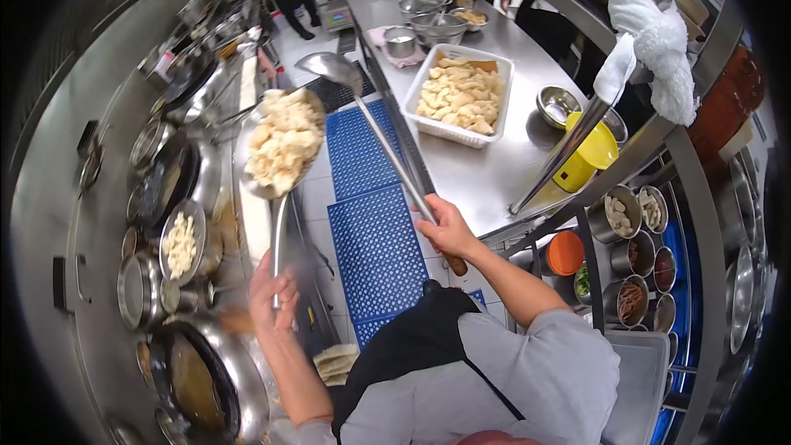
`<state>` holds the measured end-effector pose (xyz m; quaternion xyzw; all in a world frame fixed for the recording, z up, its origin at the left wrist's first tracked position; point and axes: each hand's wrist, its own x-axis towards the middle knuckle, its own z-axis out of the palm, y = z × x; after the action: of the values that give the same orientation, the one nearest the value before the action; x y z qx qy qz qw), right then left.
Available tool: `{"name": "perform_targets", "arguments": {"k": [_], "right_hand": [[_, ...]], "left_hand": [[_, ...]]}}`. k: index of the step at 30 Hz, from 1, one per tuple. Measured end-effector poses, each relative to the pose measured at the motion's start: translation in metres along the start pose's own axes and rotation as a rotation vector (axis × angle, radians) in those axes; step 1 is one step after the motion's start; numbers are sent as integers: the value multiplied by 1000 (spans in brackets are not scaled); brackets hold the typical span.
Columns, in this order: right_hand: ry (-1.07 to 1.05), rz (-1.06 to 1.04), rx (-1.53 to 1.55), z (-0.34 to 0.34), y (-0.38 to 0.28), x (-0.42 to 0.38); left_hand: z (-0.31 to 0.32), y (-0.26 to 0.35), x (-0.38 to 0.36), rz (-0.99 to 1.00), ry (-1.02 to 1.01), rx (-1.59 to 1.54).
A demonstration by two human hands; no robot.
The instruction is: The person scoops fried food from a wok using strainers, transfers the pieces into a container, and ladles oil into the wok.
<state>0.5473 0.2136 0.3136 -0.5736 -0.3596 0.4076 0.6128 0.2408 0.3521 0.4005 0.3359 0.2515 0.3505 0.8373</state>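
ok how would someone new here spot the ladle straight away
Find the blue floor matting beside the steel counter. Slanting across it in view is a long metal ladle, gripped by the person's right hand. No food shows on it, unlike the scoop in the left hand, heaped with pale pieces.

A person [486, 321] in a grey shirt [535, 363] and black apron [404, 346] is seen from above. The left hand [273, 292] grips the handle of a metal scoop [241, 148] heaped with pale food pieces [284, 136]. The right hand [447, 228] holds a long ladle [386, 140], its bowl raised near the scoop. Beyond, a white basket [451, 133] of similar pieces stands on a steel table [461, 169]. Blue mats [375, 247] cover the floor below the ladle.
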Motion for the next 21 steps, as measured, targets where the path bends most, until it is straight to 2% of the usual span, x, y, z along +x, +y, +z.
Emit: {"name": "perform_targets", "arguments": {"k": [2, 4, 5, 6, 11, 14, 16, 17, 21], "right_hand": [[157, -21, -52, -26, -3, 4], [298, -28, -110, -49, 1, 9], [382, -147, -217, -64, 21, 18], [445, -161, -229, -74, 20, 21], [646, -98, -153, -112, 27, 38], [685, 69, -146, -122, 10, 39], [751, 42, -186, -129, 25, 51], [785, 33, -206, -130, 31, 55], [801, 106, -212, -137, 25, 62]], "left_hand": [[15, -14, 52, -103, -200, -40], [35, -30, 98, -147, -172, 112], [51, -37, 118, -173, -195, 133], [67, -45, 136, -199, -217, 155], [123, -87, 209, -271, -321, 314], [154, -106, 234, -248, -354, 462], [171, -115, 246, -228, -395, 578], [175, -121, 257, -181, -383, 754], [187, -143, 282, 25, -310, 1041]]}}
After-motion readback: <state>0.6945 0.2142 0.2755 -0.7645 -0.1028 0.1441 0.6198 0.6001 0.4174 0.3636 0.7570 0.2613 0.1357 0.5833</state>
